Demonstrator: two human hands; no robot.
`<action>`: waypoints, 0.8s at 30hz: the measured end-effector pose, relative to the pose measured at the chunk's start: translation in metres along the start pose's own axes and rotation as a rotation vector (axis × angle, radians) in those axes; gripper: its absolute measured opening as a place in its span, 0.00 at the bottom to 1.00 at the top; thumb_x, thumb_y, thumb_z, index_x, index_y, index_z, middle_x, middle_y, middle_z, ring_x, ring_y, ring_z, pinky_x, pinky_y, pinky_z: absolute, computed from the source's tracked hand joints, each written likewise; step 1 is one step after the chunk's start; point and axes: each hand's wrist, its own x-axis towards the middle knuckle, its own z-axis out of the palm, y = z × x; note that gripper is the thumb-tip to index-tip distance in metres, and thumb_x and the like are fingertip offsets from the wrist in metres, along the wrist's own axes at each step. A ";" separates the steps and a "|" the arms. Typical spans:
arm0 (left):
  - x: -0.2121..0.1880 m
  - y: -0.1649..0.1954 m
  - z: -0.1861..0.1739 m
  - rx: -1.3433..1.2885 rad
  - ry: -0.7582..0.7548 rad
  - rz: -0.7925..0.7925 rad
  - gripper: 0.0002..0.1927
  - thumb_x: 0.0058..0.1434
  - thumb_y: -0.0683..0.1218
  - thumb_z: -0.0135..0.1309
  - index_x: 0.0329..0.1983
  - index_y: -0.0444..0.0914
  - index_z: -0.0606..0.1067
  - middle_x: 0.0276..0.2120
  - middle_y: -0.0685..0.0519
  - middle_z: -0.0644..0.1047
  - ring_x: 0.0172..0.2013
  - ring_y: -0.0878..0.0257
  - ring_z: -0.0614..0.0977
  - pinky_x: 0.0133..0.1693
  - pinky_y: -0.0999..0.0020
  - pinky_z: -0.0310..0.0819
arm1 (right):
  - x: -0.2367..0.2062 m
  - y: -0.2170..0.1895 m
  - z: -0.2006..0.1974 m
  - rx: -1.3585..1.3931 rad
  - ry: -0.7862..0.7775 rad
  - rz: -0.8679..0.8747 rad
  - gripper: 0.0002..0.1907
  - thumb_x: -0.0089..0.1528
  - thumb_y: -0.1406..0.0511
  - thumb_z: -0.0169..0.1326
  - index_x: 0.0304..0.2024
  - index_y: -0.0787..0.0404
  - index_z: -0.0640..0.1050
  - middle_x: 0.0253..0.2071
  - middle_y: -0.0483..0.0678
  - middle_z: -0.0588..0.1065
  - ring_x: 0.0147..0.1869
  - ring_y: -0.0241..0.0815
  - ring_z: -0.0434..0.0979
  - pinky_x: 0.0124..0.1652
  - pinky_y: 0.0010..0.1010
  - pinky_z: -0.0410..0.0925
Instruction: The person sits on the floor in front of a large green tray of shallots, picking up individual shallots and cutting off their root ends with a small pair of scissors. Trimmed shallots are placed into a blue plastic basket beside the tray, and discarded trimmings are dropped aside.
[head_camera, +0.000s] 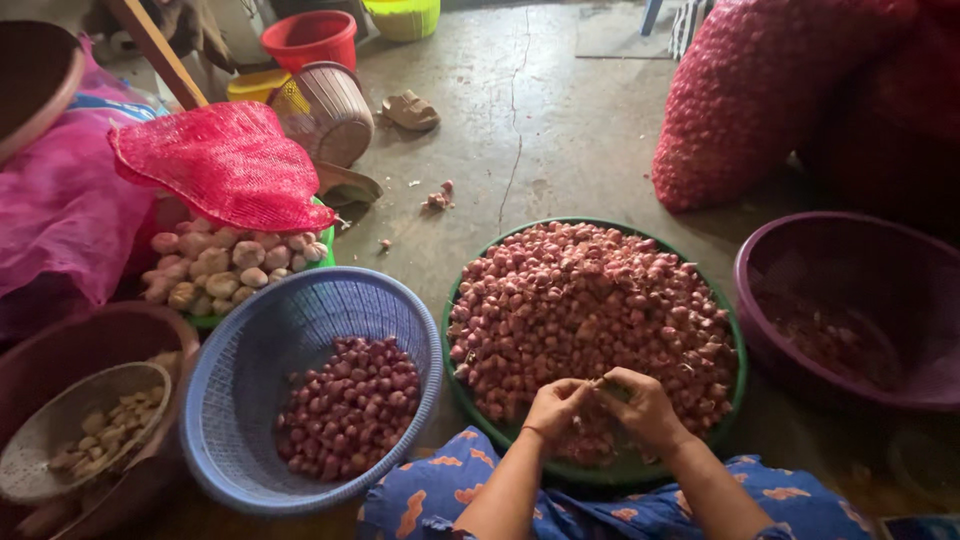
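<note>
Both hands meet over the near rim of the green basin (735, 340): left hand (553, 408) and right hand (645, 405) pinch one shallot (603, 383) between fingertips, its long axis apparently lying left-right, tip direction hidden. Beside me, peeled shallots (350, 405) barely cover the blue basket (230, 400) floor; by my judgement most work remains, since the unpeeled heap (590, 310) beyond my hands is large.
</note>
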 end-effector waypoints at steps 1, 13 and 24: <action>-0.001 0.000 0.001 0.002 0.005 0.005 0.17 0.65 0.52 0.61 0.51 0.36 0.80 0.37 0.56 0.83 0.30 0.70 0.79 0.30 0.75 0.74 | 0.000 0.001 0.001 0.084 -0.002 0.038 0.08 0.59 0.66 0.62 0.37 0.64 0.82 0.32 0.52 0.80 0.36 0.37 0.78 0.37 0.31 0.73; -0.015 -0.007 0.011 -0.313 0.006 -0.068 0.15 0.67 0.47 0.58 0.53 0.36 0.78 0.41 0.53 0.82 0.36 0.64 0.81 0.37 0.68 0.79 | -0.026 0.006 -0.001 -0.116 0.124 -0.135 0.08 0.60 0.66 0.63 0.41 0.61 0.81 0.37 0.46 0.80 0.41 0.35 0.79 0.43 0.26 0.72; -0.012 -0.004 0.010 -0.415 0.031 0.012 0.15 0.61 0.38 0.61 0.51 0.35 0.76 0.43 0.49 0.82 0.40 0.60 0.85 0.42 0.66 0.83 | -0.039 0.012 -0.003 0.282 0.002 0.268 0.21 0.66 0.63 0.46 0.63 0.54 0.71 0.32 0.43 0.73 0.32 0.31 0.71 0.30 0.25 0.66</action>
